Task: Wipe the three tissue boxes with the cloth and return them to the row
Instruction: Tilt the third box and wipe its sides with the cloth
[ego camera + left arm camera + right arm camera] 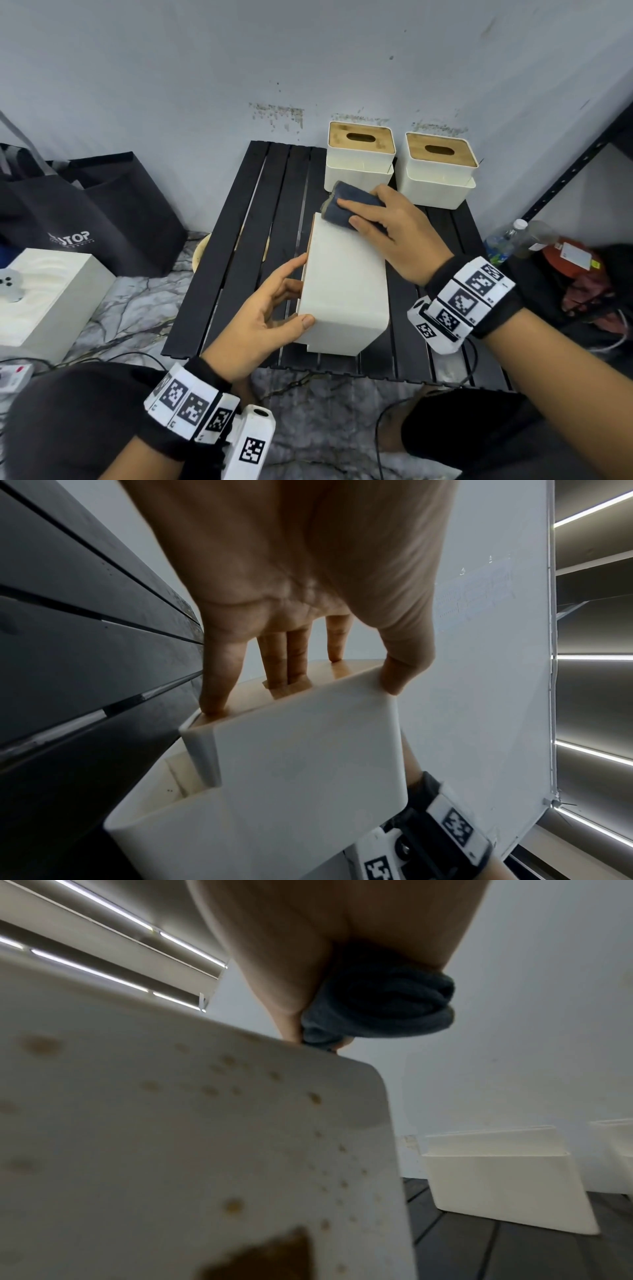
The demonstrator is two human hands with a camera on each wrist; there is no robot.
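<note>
Head view: the left hand [270, 318] reaches in from the lower left, its grip closed around the near end of a white tissue box [344, 287] turned on its side over the black slatted table [239, 240], thumb on the upward face and fingers against the wooden lid side. In the left wrist view the middle fingers [286, 658] dip into the lid's slot while the thumb hooks the box's corner. The right hand [394, 233] comes in from the right, wrist bent, its grip holding a folded dark blue cloth [349, 204] pressed on the box's far end, index finger stretched flat along the cloth. The right wrist view shows brownish spots on the box face just below that grip. Beyond the right grip, two more tissue boxes [359, 154] [440, 169] stand upright side by side against the wall, lids up.
</note>
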